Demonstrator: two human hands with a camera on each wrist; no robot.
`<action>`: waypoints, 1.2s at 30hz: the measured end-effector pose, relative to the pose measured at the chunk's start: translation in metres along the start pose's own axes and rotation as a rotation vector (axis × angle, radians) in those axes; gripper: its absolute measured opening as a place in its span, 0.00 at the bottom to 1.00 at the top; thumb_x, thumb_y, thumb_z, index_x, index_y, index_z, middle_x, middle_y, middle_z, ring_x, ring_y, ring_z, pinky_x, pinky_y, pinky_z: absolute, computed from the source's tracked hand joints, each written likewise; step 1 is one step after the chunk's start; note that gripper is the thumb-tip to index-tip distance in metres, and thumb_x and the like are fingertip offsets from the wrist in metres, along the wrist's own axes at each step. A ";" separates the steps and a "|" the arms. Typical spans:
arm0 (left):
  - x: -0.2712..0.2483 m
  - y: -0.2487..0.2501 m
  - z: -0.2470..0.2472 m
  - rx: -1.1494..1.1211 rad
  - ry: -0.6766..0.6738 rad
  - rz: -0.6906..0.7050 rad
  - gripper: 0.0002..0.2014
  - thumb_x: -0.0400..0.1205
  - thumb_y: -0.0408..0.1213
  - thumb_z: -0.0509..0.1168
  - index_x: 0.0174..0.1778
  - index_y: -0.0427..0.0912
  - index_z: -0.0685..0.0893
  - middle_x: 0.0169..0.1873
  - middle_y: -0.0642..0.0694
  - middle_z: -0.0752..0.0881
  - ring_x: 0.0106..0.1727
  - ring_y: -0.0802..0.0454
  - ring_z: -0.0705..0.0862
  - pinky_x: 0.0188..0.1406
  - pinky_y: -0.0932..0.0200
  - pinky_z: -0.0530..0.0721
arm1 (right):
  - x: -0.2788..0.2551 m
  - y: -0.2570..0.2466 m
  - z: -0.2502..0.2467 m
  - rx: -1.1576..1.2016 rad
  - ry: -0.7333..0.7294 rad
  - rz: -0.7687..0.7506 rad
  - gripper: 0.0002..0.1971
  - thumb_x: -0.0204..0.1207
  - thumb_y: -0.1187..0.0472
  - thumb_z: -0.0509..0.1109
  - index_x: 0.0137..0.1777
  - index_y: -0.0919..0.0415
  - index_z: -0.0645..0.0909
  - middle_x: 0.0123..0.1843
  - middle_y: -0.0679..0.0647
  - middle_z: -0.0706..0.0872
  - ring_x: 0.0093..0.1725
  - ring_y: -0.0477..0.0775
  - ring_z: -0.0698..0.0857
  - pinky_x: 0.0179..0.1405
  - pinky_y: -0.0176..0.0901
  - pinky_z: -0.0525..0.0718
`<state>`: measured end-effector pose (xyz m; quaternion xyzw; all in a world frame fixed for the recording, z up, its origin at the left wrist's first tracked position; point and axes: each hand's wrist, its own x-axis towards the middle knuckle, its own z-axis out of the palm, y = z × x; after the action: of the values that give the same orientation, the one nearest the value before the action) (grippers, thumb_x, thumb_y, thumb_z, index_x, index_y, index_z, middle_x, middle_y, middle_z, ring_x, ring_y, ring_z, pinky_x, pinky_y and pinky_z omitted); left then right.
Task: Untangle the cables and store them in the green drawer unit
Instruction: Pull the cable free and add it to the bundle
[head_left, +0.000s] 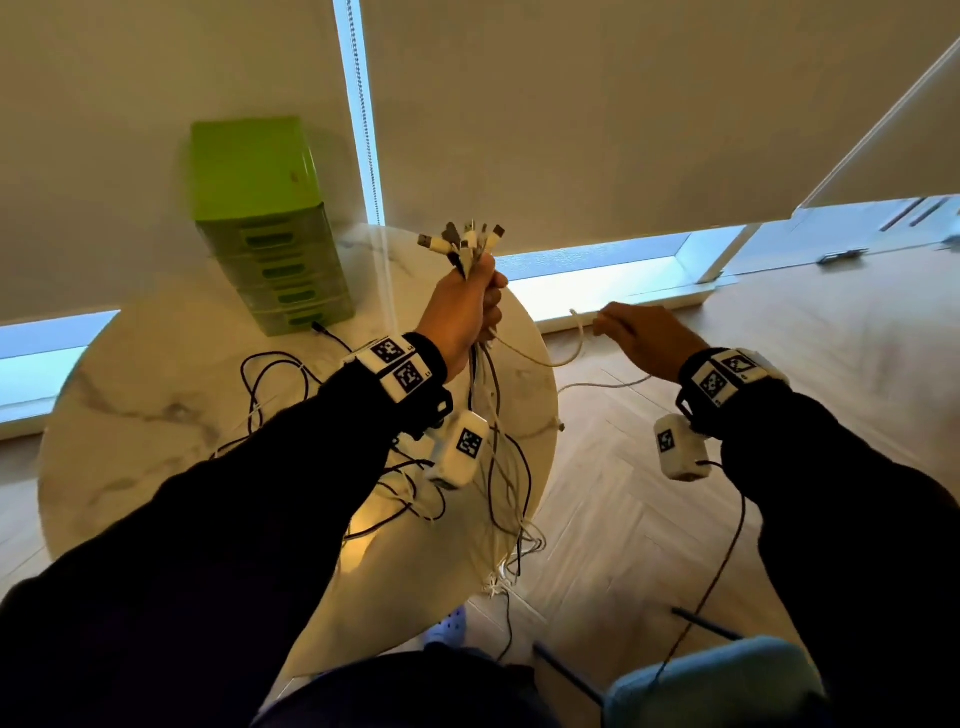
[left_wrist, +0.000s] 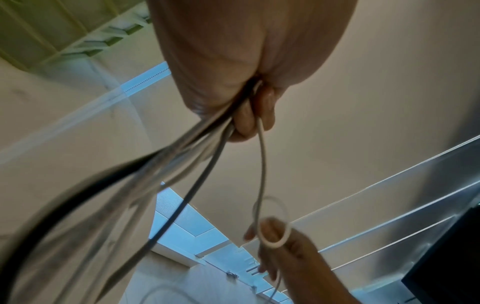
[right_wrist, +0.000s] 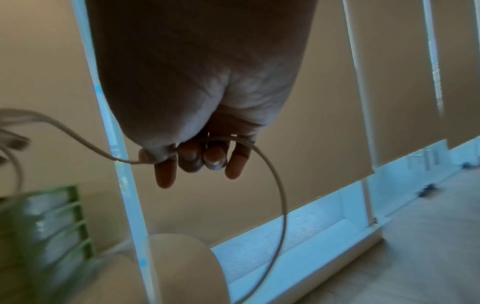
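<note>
My left hand (head_left: 470, 306) is raised above the round marble table (head_left: 130, 415) and grips a bundle of cables (head_left: 485, 415) just below their USB plugs (head_left: 462, 240), which fan out above the fist. The cables hang down in black and white loops onto the table and over its edge. My right hand (head_left: 641, 332) is out to the right over the floor and holds one white cable (head_left: 576, 343) that runs back to the bundle; in the right wrist view the white cable (right_wrist: 272, 170) loops round the curled fingers (right_wrist: 215, 158). The green drawer unit (head_left: 270, 228) stands at the table's far side, drawers closed.
Roller blinds with a bead chain (head_left: 363, 130) hang behind the table. Wooden floor (head_left: 779, 338) lies to the right. A light blue chair (head_left: 711, 680) with dark legs stands at the lower right. A shoe (head_left: 449, 623) shows below the table edge.
</note>
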<state>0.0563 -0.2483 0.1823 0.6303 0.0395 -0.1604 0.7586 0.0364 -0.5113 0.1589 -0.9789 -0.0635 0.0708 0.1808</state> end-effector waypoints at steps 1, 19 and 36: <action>0.000 0.002 0.004 -0.005 -0.014 0.010 0.18 0.92 0.50 0.54 0.44 0.42 0.78 0.23 0.55 0.69 0.21 0.60 0.66 0.20 0.65 0.66 | -0.008 0.012 0.002 -0.046 -0.065 0.050 0.15 0.89 0.52 0.56 0.52 0.55 0.84 0.49 0.52 0.88 0.48 0.55 0.83 0.51 0.48 0.77; 0.002 -0.033 0.026 0.114 -0.019 0.001 0.19 0.90 0.54 0.56 0.38 0.49 0.81 0.31 0.52 0.71 0.32 0.53 0.69 0.32 0.58 0.70 | -0.031 -0.109 0.049 0.339 -0.244 -0.035 0.21 0.86 0.50 0.62 0.74 0.58 0.66 0.51 0.56 0.89 0.45 0.54 0.89 0.49 0.49 0.88; 0.002 -0.020 -0.030 -0.183 0.016 -0.058 0.22 0.91 0.52 0.53 0.33 0.46 0.68 0.23 0.51 0.65 0.25 0.56 0.61 0.23 0.62 0.59 | -0.055 -0.021 0.025 -0.658 -0.887 0.488 0.34 0.75 0.36 0.71 0.75 0.57 0.75 0.73 0.54 0.81 0.70 0.57 0.80 0.70 0.53 0.78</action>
<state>0.0566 -0.2224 0.1572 0.5584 0.0783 -0.1728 0.8076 -0.0235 -0.4914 0.1492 -0.8468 0.0749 0.4885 -0.1965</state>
